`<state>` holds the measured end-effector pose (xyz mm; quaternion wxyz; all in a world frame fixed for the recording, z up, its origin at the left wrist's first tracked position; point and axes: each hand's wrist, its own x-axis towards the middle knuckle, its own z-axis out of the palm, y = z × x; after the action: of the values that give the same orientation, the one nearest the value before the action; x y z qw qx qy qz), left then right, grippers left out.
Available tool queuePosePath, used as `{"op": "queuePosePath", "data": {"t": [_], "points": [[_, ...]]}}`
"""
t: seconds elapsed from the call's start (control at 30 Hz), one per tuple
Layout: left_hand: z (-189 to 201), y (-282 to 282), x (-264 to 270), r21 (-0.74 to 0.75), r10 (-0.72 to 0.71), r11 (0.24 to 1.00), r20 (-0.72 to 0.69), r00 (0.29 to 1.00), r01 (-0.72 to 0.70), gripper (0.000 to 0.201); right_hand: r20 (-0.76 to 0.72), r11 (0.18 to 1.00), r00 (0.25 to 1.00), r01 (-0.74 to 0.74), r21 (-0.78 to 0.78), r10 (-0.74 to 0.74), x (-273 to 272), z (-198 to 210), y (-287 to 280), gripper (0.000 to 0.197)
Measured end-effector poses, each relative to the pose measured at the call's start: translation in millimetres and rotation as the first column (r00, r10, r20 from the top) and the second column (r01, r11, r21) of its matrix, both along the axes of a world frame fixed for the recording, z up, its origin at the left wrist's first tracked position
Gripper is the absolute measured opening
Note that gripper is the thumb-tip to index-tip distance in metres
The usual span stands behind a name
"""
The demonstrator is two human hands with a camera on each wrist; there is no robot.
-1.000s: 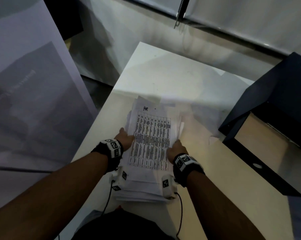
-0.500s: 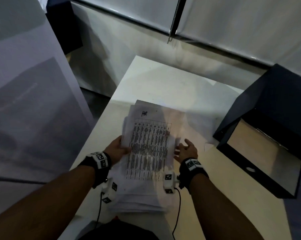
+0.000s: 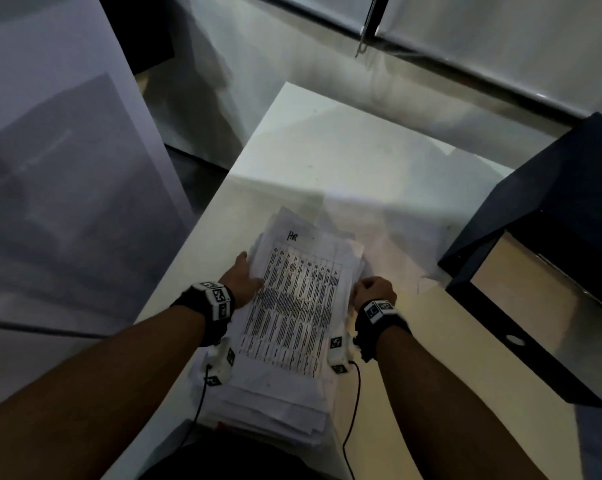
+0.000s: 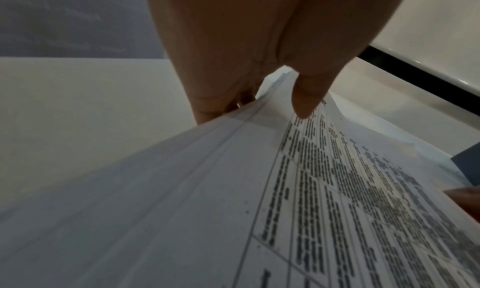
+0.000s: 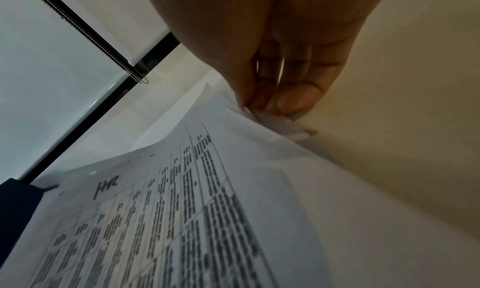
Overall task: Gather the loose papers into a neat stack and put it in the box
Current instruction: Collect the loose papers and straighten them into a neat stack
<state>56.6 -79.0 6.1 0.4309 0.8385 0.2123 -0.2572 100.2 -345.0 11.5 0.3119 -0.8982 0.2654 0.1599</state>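
Note:
A thick stack of white papers (image 3: pixel 292 306), topped by a printed table sheet marked "HR", lies along the near middle of the white table (image 3: pixel 327 150). My left hand (image 3: pixel 242 280) grips the stack's left edge, thumb on the top sheet (image 4: pixel 303 101) and fingers under the edge. At the right edge my right hand (image 3: pixel 374 289) curls its fingers (image 5: pixel 293 99) round the sheets. The stack's near end is still fanned and uneven. The dark box (image 3: pixel 552 271) sits open at the right, with a tan inside.
A large grey board (image 3: pixel 50 185) leans at the left of the table. Behind the table runs a white wall with a black strip and a hanging beaded cord (image 5: pixel 85 33). Cables run from both wrist cameras toward my body.
Half a second ago my right hand was off the stack with fingers spread; now it grips the right edge. The left hand kept its hold on the left edge.

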Motion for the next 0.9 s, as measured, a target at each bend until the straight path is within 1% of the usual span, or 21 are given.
{"op": "queuePosePath", "data": {"t": [0.1,0.2,0.27,0.4,0.43,0.47,0.57,0.6,0.67,0.73,0.8,0.83,0.9], "points": [[-0.9,-3.1,4.1,-0.004,-0.002,1.000,0.012,1.000,0.002,0.066,-0.048,0.997,0.996,0.074,0.013,-0.073,6.2,2.0,-5.8,0.032],[-6.0,1.0,9.5,-0.012,0.029,1.000,-0.005,1.000,-0.029,0.064,-0.056,0.998,0.997,0.058,0.008,-0.058,6.5,-2.2,-9.4,0.034],[-10.0,3.3,10.0,-0.019,0.020,1.000,-0.025,0.999,-0.020,0.066,-0.054,0.999,0.998,0.036,-0.002,-0.036,7.0,-4.3,-6.8,0.036],[-10.3,2.8,7.9,0.003,-0.008,1.000,-0.023,1.000,0.008,0.080,0.024,0.998,0.998,-0.060,0.005,0.060,17.0,-5.4,0.2,0.027],[-7.2,3.4,7.8,0.003,-0.004,1.000,-0.023,1.000,0.004,0.081,0.044,0.997,0.997,-0.072,0.020,0.071,19.9,-4.7,1.1,0.029],[-5.6,5.0,8.0,0.000,0.002,1.000,-0.025,1.000,-0.002,0.082,0.060,0.998,0.997,-0.054,0.036,0.052,22.3,-3.4,1.2,0.030],[-0.2,5.8,5.6,-0.013,-0.023,1.000,-0.012,1.000,0.023,0.084,0.085,0.995,0.992,0.088,0.047,-0.092,25.5,-0.2,-0.8,0.034],[0.6,3.3,4.1,-0.004,-0.037,0.999,-0.004,0.999,0.037,0.085,0.087,0.994,0.991,0.101,0.044,-0.105,24.2,0.3,1.9,0.036],[2.3,-3.4,1.5,0.019,-0.045,0.999,-0.004,0.999,0.045,0.087,0.102,0.999,0.995,0.018,0.028,-0.021,18.4,0.3,10.8,0.040],[3.6,-7.1,1.6,0.036,-0.024,0.999,-0.009,1.000,0.024,0.086,0.134,0.998,0.990,-0.044,-0.037,0.048,12.4,-0.2,18.8,0.044],[2.6,-6.0,0.9,0.057,-0.001,0.998,-0.016,1.000,0.002,0.083,0.121,0.998,0.993,0.003,-0.056,0.004,5.9,3.0,24.0,0.045],[2.9,-5.5,-0.3,0.055,0.000,0.998,-0.023,1.000,0.001,0.082,0.115,0.999,0.993,0.021,-0.045,-0.016,2.9,2.7,25.6,0.042],[1.4,-4.7,-1.8,0.030,-0.002,1.000,-0.045,0.999,0.003,0.080,0.054,1.000,0.999,0.000,0.002,0.000,-1.9,1.3,29.9,0.037]]}}
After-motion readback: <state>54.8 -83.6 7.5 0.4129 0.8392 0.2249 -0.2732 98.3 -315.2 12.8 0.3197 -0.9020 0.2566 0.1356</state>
